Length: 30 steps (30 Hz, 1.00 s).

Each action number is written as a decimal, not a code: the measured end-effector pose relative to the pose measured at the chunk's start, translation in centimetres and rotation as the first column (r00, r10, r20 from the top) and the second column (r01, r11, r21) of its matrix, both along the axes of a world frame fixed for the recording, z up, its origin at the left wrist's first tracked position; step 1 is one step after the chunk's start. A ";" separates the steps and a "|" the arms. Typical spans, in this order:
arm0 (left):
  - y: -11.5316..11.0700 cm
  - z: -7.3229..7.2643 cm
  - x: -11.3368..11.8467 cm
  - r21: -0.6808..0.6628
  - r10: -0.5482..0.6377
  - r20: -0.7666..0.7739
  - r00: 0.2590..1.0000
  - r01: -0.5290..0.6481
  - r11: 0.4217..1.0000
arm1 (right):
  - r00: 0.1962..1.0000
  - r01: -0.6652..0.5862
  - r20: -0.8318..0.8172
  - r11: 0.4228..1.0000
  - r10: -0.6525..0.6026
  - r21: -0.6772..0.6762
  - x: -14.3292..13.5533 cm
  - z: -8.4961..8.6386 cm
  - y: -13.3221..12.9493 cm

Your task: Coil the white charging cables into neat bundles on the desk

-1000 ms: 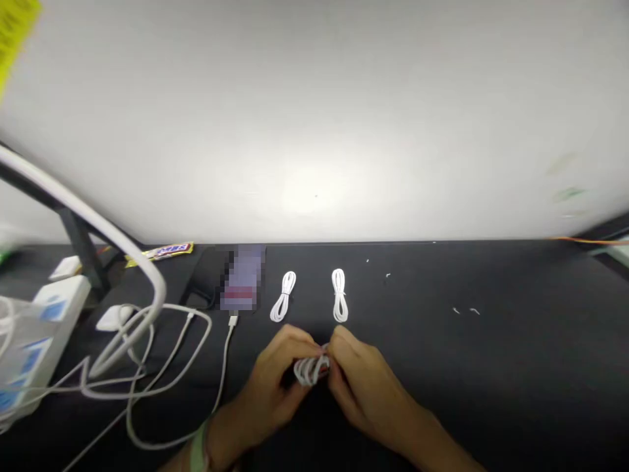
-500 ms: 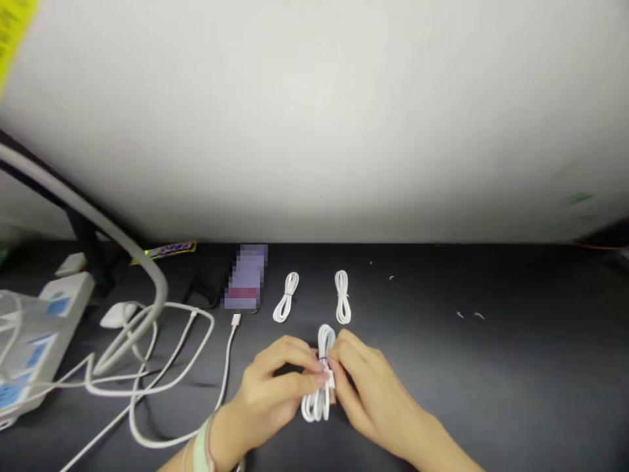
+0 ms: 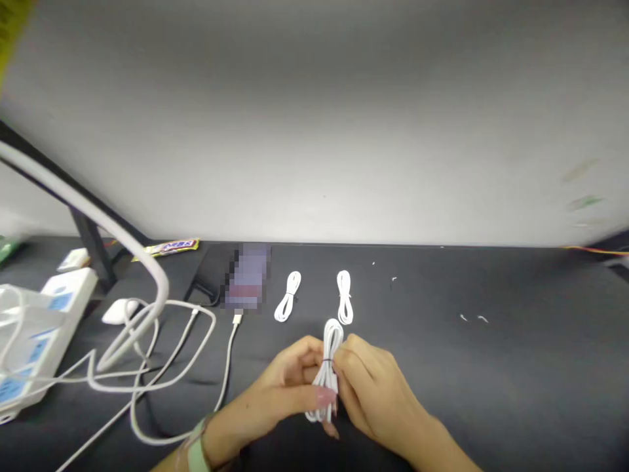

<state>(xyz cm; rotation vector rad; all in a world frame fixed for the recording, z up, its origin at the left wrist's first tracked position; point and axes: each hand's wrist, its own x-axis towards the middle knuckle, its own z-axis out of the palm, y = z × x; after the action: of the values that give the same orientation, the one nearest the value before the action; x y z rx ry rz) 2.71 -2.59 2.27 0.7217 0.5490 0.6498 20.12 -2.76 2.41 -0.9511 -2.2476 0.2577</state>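
A coiled white cable [image 3: 333,334], bound round its middle with a thin dark tie, is held upright between my hands. My left hand [image 3: 295,383] grips its lower loops, thumb across the front and fingers behind. At the tie, my right hand [image 3: 373,387] pinches with bent fingers; its fingertips are partly hidden, so the tie's end does not show clearly. Beyond my hands, two more coiled white cables lie on the black table: a tilted one [image 3: 288,296] on the left and a straighter one [image 3: 344,297] on the right.
A phone [image 3: 248,278] with a charging cable [image 3: 228,357] plugged in lies left of the coils. Further left are tangled white cords [image 3: 147,392], a white power strip [image 3: 63,314] and a yellow wrapper [image 3: 171,247]. Small white scraps [image 3: 483,319] lie on the right. A pale wall [image 3: 344,164] stands behind.
My left thumb has shifted down from near the tie to the lower loops, and the left fingers have opened out behind the coil. My right hand stays pinched by the tie.
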 end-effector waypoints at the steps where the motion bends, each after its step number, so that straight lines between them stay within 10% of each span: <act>1: 0.0 0.2 0.1 0.011 0.014 -0.009 1.000 -0.014 1.000 | 1.000 -0.003 0.010 1.000 0.003 -0.006 -0.1 0.1 0.0; 13: -0.1 -0.4 0.0 0.165 0.125 -0.176 0.976 -0.096 0.982 | 0.997 -0.014 0.075 0.972 0.032 -0.236 0.3 0.4 -0.4; 21: -0.5 -0.5 0.4 0.263 0.232 -0.194 0.953 -0.177 0.948 | 0.996 -0.022 0.077 0.982 0.037 -0.187 0.0 0.7 -0.4; 30: 0.4 1.0 -0.4 0.156 0.094 -0.166 0.982 -0.069 0.985 | 0.993 -0.028 0.108 0.994 0.039 -0.102 0.0 0.8 -0.2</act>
<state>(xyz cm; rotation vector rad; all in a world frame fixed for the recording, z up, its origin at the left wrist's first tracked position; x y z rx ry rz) 2.31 -2.19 3.25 0.9059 0.6976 0.7143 20.15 -2.91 3.22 -1.0020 -2.3721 0.3438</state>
